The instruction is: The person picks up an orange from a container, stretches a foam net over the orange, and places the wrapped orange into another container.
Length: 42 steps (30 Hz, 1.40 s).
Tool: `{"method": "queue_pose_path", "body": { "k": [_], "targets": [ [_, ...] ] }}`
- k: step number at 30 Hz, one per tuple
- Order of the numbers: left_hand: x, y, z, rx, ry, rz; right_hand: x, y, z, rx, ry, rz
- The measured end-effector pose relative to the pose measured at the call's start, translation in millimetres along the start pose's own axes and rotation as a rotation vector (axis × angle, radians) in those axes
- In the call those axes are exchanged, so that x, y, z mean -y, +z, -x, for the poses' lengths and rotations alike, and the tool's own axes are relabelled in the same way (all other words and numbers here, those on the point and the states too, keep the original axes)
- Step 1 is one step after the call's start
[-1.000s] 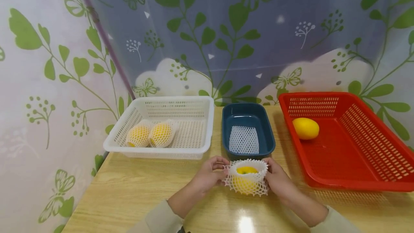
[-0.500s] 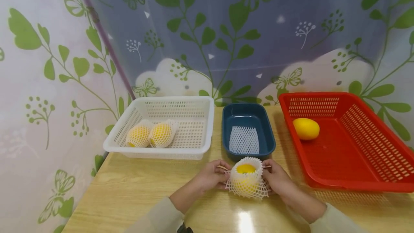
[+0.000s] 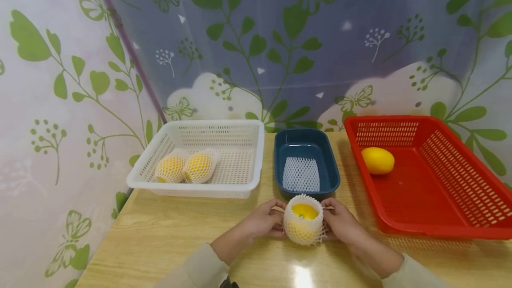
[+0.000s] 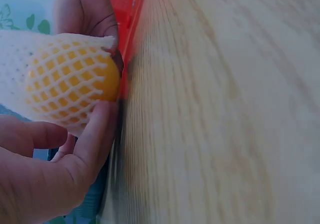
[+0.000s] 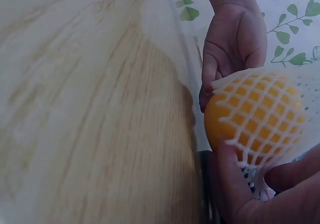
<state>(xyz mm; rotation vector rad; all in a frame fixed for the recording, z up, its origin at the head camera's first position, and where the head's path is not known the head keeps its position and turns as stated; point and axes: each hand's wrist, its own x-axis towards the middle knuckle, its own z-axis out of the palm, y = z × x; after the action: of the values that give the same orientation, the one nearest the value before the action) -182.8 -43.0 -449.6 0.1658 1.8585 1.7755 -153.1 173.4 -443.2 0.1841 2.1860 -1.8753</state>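
Left hand (image 3: 264,219) at nine o'clock, right hand (image 3: 342,222) at three, pinch the yellow fruit's (image 3: 305,211) foam net (image 3: 302,234), which hard tugging could tear.

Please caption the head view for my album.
Left hand and right hand hold a netted fruit; nearby, white basket, blue tray, red basket.

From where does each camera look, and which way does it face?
Head: on the head, facing forward and down over the table at the netted fruit between left hand and right hand; sleeves show.
Left wrist: on that wrist, facing the netted fruit; left hand near, right hand beyond.
Right wrist: on that wrist, facing the netted fruit's other side; right hand near, left hand beyond.
Both wrist views share the fruit, hands and table.
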Motion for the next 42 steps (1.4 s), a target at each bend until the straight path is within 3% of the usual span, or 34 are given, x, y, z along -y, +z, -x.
{"method": "queue_pose_path", "body": {
  "k": [9,15,25,30,38,42],
  "targets": [
    [-7.6,1.8,2.4,0.066,-0.002,0.286,14,-0.3,5,-0.001,0.020,-0.102],
    [-20.9,1.2,5.9,0.081,0.013,0.389,30,-4.3,5,0.061,0.010,-0.239],
    [-36.2,7.7,10.3,0.080,0.062,0.502,49,-22.6,4,0.359,-0.116,-0.237],
    [-41.4,7.5,11.9,0.077,0.081,0.498,52,-24.5,2,0.483,-0.212,-0.287],
    [-44.4,3.1,10.8,0.072,0.112,0.487,53,-23.0,-1,0.481,-0.179,-0.289],
    [-44.0,-0.2,10.3,0.089,0.131,0.487,49,-21.9,-6,0.517,-0.211,-0.321]
  ]
}}
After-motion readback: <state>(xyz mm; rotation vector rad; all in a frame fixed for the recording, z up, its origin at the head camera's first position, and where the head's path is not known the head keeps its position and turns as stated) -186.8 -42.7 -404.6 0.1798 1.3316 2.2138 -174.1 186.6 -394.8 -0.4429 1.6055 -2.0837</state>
